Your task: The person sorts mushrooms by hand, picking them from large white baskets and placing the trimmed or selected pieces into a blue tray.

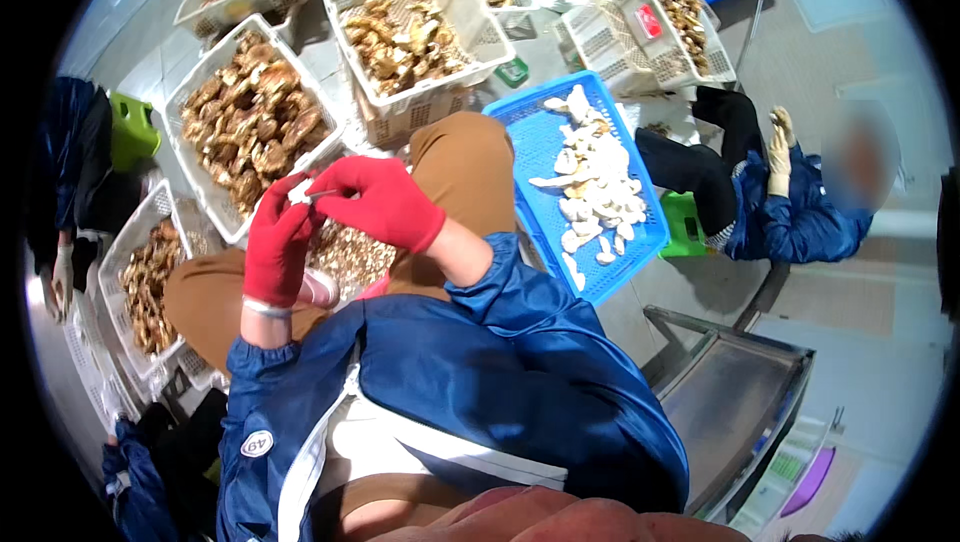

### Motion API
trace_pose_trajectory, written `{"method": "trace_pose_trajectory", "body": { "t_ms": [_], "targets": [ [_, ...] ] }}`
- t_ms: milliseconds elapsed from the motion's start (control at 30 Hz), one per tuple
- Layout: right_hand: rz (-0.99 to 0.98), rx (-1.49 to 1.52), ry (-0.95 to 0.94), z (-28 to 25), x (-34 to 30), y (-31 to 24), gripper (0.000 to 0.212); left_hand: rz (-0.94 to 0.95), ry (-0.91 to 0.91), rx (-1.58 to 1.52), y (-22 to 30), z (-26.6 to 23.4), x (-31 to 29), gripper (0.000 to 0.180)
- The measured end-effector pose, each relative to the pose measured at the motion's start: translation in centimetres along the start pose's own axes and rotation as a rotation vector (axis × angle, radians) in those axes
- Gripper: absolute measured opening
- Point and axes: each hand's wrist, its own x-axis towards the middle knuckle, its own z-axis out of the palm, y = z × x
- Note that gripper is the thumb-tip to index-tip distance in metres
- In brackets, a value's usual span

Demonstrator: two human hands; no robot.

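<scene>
Both my hands wear red knitted gloves and meet above my lap. My left hand [276,242] is closed, its fingertips pinching a small white piece of mushroom [300,191]. Close beside it, my right hand [385,204] is closed on a thin, grey, blade-like tool, mostly hidden by the glove; its tip reaches the white piece. Below the hands, between my knees, lies a heap of small brown and pale trimmings [350,260]. A white perforated crate of brown mushrooms [250,127] stands just beyond my left hand. Right of my knee, a blue basket [520,107] holds pale, trimmed mushrooms [592,177].
More white crates [487,40] of mushrooms stand ahead, with another crate [120,264] at left. A gloved person [790,212] sits at right by a green stool [682,224]; other people are at the left edge. A metal-framed cart [735,402] stands at lower right.
</scene>
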Motion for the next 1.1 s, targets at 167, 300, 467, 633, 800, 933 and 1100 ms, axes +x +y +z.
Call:
{"method": "trace_pose_trajectory", "body": {
  "t_ms": [167,300,467,633,800,933,1100],
  "targets": [
    [0.085,0.022,-0.012,-1.1,-0.2,0.7,0.02,-0.01,-0.1,-0.011,-0.5,-0.2,0.3,0.048],
    [0.08,0.047,0.032,-1.0,0.4,1.0,0.022,-0.048,-0.133,-0.013,-0.1,-1.3,0.1,0.053],
    [0.122,0.094,0.165,-2.8,-0.3,1.4,0.021,-0.119,-0.22,-0.137,0.8,0.7,-0.2,0.047],
    [0.152,0.094,0.249,-3.1,-0.1,0.7,0.02,-0.091,-0.328,-0.3,0.4,-0.8,-0.2,0.048],
    [0.034,-0.121,0.259,-3.2,0.2,1.3,0.015,-0.081,-0.275,-0.512,0.4,-0.7,-0.6,0.049],
    [-0.143,-0.444,0.243,-3.3,0.5,4.0,0.014,-0.103,-0.281,-0.615,-1.0,-2.2,0.3,0.05],
    [-0.041,-0.124,0.19,-2.7,0.8,0.6,0.01,-0.054,-0.157,-0.429,-0.2,-1.0,-0.1,0.046]
  ]
}}
